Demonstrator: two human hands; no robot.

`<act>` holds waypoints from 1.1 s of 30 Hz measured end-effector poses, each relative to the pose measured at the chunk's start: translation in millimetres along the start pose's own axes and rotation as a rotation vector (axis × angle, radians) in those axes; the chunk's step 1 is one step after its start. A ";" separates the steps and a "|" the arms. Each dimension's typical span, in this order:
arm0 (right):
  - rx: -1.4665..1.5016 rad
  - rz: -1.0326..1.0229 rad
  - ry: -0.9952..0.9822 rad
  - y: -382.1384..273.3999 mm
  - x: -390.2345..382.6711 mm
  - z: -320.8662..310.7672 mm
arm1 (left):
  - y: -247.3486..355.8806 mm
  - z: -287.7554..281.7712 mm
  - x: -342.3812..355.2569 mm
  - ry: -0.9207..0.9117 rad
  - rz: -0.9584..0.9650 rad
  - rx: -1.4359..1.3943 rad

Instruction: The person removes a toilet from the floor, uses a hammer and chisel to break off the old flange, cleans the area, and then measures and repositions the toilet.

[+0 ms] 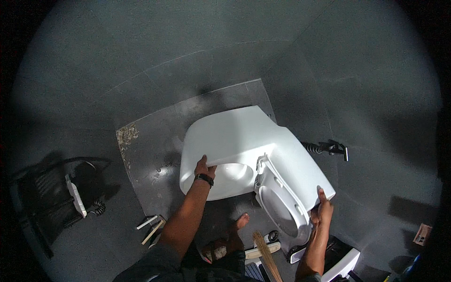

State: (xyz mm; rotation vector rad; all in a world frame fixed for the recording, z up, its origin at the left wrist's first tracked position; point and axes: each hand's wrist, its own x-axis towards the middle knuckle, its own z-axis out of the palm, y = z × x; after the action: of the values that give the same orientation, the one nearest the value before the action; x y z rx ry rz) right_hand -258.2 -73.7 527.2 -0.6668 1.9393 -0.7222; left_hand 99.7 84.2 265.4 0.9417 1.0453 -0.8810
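Note:
A glossy white toilet [225, 131] lies tipped over on a dark grey tiled slab in front of me. Its broad left part has a rounded opening facing me. The white toilet seat [283, 211] hangs open from hinges along the right part. My left hand [205, 168], with a black band on the wrist, grips the rim of that opening, fingers curled inside. My right hand [322, 209] clasps the toilet's lower right end, thumb on top and the other fingers partly hidden beneath.
Pale debris [127, 135] lies on the slab's left corner. A black hose with a sprayer [329, 148] is at the right wall; a white fixture [75, 196] with coiled hose is at left. Near my feet are a straw broom [267, 256] and a white-edged black container [345, 263].

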 end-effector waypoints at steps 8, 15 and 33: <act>0.052 -0.154 -0.196 -52.2 1.0 53.9 | 23.3 40.7 17.4 -0.044 -0.031 -0.086; 0.135 -0.063 -0.270 -89.0 7.2 90.0 | 43.2 79.0 19.0 0.001 -0.005 0.039; -0.105 -0.088 -0.375 -153.3 -32.4 125.8 | 42.8 118.0 31.3 -0.032 0.000 0.067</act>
State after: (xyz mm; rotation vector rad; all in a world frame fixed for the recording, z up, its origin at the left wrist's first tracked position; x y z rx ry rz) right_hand -108.3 -181.8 606.2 -0.8885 1.6173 -0.5076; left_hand 182.5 -15.2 269.8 0.9804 0.9937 -0.9324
